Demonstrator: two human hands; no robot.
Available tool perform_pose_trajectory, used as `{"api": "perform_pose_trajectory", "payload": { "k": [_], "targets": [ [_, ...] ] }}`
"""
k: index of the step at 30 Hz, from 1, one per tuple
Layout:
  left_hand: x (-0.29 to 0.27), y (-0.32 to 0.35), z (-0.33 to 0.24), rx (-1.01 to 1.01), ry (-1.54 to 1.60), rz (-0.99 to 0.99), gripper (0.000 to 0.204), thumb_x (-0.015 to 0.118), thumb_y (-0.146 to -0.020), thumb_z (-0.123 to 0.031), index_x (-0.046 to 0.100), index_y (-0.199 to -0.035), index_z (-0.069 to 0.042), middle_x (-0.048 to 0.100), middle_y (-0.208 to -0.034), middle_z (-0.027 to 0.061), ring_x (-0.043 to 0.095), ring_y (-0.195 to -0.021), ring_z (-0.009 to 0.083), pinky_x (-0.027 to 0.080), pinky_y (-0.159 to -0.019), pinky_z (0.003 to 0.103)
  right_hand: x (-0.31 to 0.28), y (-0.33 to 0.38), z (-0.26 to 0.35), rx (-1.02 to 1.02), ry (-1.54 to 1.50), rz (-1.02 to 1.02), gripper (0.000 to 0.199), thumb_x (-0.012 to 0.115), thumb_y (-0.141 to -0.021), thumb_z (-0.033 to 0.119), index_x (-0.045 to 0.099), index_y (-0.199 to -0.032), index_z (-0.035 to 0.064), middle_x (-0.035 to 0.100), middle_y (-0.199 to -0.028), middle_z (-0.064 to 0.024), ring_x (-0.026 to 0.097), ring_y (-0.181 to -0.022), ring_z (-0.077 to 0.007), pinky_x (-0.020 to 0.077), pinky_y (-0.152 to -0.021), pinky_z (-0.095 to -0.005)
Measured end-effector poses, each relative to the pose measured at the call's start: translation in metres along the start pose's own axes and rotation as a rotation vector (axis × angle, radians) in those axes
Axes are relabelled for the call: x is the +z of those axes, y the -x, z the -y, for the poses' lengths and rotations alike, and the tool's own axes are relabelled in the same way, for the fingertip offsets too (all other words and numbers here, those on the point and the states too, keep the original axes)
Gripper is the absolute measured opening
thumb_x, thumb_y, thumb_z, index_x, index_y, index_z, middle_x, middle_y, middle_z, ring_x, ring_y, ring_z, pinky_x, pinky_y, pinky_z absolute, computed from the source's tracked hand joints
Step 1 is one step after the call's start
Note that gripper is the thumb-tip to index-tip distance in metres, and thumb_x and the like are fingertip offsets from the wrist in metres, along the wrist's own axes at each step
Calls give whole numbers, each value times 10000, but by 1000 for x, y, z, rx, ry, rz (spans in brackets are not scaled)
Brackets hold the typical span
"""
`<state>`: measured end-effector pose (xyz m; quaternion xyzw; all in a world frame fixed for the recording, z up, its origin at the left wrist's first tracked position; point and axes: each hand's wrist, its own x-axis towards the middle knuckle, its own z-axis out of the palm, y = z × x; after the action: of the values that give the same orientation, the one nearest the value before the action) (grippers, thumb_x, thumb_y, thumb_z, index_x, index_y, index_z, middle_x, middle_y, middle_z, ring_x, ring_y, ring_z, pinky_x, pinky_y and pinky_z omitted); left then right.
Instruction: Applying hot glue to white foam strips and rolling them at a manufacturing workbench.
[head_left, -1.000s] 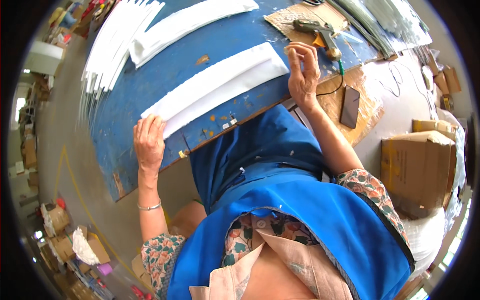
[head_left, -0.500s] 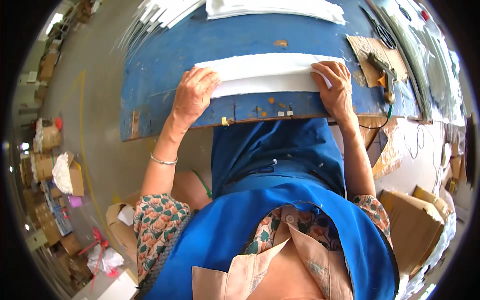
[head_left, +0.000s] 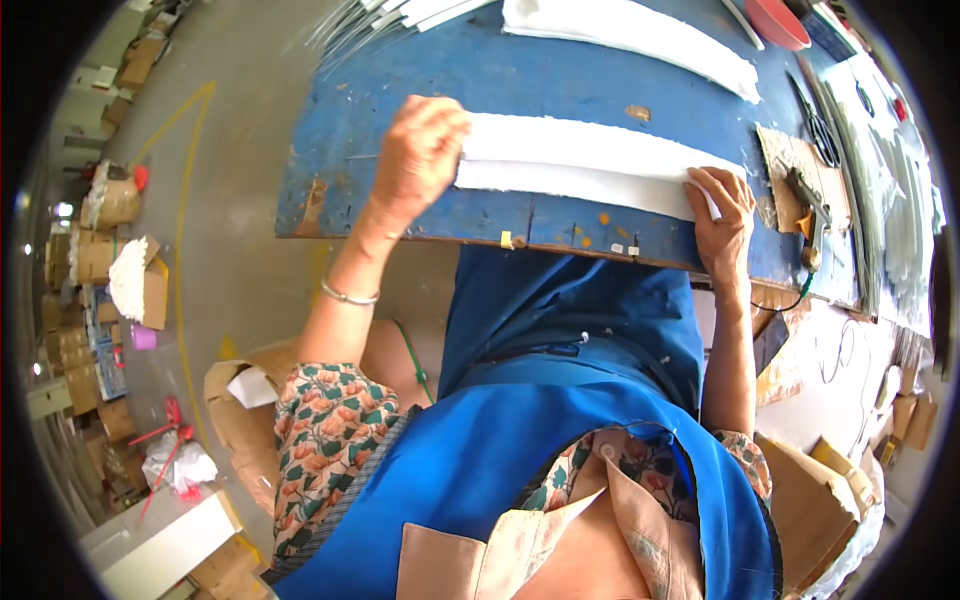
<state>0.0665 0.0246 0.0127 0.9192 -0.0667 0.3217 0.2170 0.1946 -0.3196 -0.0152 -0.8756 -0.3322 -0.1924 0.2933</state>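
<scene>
The person sat with both arms stretched forward, well apart from each other. The left forearm went up from the lower left, bare below a short flowered sleeve, with a thin bracelet at the wrist. The left hand (head_left: pixel 420 150) was bent at the wrist, palm down, fingers curled and pressing flat. The right forearm rose straight at the right side. The right hand (head_left: pixel 722 212) lay palm down too, with its fingers (head_left: pixel 708 183) pinched together at the tips.
</scene>
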Motion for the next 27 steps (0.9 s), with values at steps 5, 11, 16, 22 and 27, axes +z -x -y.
{"api": "perform_pose_trajectory", "payload": {
  "k": [5,11,16,22,27],
  "targets": [
    [42,-16,-23,245,82,150,159,687,-822,-143,665,-872,7,645,-941,95,577,-873,261,481,-799,373,-3,-2,3,-15,3,10,161,685,-817,101,708,-972,63,655,-975,-74,590,-978,-265,415,-932,-391],
    [71,-28,-18,330,93,288,92,629,-778,-155,625,-708,-95,617,-750,64,615,-796,245,507,-712,374,-3,-1,3,-14,-13,-14,166,685,-814,79,695,-978,56,647,-964,-90,587,-967,-279,415,-933,-396],
    [73,-27,-20,316,76,332,54,651,-800,-132,658,-783,-82,642,-822,54,611,-850,236,501,-771,364,-3,1,0,-19,-17,-8,178,676,-820,74,689,-996,51,646,-980,-95,584,-973,-280,411,-941,-401],
    [71,-32,-22,254,65,464,67,662,-813,-119,700,-809,-63,670,-877,52,613,-891,239,495,-828,367,0,2,-1,4,10,-7,169,673,-832,93,692,-996,58,644,-1010,-97,579,-998,-281,388,-969,-403],
    [72,-32,-23,277,48,441,96,658,-827,-131,696,-877,-58,672,-912,71,609,-901,250,493,-838,373,-1,3,-3,-19,-7,-10,155,671,-834,97,699,-982,58,650,-1000,-107,585,-998,-295,405,-943,-402]
  ]
}}
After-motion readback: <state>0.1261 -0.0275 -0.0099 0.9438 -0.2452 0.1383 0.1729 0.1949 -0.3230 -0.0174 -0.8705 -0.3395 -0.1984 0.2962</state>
